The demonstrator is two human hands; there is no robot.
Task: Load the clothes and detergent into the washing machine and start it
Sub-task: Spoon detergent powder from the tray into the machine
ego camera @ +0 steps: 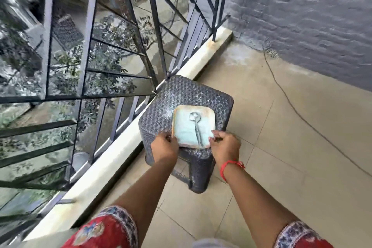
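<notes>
A grey brick wall [302, 16] and a dark metal railing [90, 46] enclose a balcony with a beige tiled floor [281, 147]; no washing machine and no clothes are in view. Against the railing's pale kerb stands a dark woven plastic stool [181, 94], dusted with white powder. On its top sits a shallow square tray [194, 126] holding pale blue-white powder, probably the detergent, with a metal spoon [196, 125] lying in it, bowl away from the person.

Both hands are at the tray's near edge. The left hand [164, 145] curls its fingers round the near-left corner; the right hand [224, 144], a red thread at its wrist, pinches the near-right corner.

The step in hand looks like fetching the detergent, so the task seems at an early stage. The next move calls for a level lift with both hands together, since the tray is shallow and loose powder or the spoon could slide off if it tips.
</notes>
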